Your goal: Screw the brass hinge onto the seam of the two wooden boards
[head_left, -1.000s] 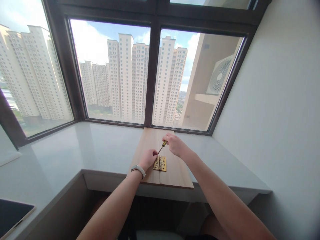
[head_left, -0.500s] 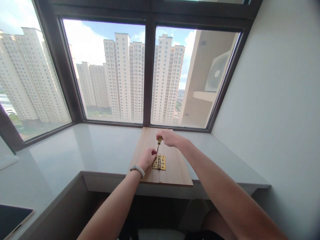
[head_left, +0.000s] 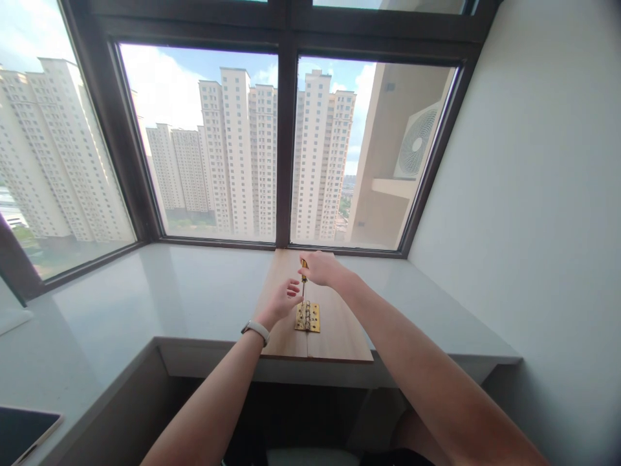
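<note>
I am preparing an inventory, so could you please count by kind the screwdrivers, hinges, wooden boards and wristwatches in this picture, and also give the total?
Screwdriver: 1
Hinge: 1
Wooden boards, side by side: 2
Wristwatch: 1
Total: 5

A: How does the slim metal screwdriver with the yellow-and-black handle (head_left: 304, 268) stand now?
B: Nearly upright; a second ago it leaned over toward the right. The person's right hand (head_left: 317, 266) has swung leftward with it.
A: And the left hand (head_left: 280, 302)?
B: Its fingers were bunched by the shaft's lower end, at the brass-coloured rectangular metal hinge (head_left: 307, 318); now they have opened and lifted away from the thumb.
</note>
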Demonstrator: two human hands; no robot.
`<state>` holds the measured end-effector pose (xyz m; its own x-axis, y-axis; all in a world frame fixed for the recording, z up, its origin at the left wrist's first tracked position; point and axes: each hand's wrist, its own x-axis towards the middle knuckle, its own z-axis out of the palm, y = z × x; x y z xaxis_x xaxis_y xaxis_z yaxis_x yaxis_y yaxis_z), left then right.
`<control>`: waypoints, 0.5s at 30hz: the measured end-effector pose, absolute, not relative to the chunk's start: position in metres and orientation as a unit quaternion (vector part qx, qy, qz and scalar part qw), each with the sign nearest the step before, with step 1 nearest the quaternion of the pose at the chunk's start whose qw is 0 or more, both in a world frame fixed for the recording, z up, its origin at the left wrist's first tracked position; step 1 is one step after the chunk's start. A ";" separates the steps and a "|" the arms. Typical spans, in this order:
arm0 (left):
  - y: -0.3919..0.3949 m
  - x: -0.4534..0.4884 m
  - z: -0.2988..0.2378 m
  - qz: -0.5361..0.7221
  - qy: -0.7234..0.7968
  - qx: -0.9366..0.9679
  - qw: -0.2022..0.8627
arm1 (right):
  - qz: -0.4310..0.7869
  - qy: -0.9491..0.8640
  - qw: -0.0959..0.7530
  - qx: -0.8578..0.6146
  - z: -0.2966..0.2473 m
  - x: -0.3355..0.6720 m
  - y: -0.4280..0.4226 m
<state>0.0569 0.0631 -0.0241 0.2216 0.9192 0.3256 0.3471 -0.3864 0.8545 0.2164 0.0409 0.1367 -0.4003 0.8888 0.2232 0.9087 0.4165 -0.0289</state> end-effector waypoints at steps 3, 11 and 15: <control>0.051 0.055 0.001 0.503 0.401 0.704 0.301 | -0.051 -0.823 0.107 -0.555 0.137 0.216 0.041; 0.042 0.076 0.036 0.546 0.369 0.720 0.218 | -0.037 -0.811 0.176 -0.557 0.128 0.218 0.035; 0.049 0.076 0.032 0.546 0.354 0.723 0.232 | -0.016 -0.836 0.247 -0.490 0.127 0.224 0.033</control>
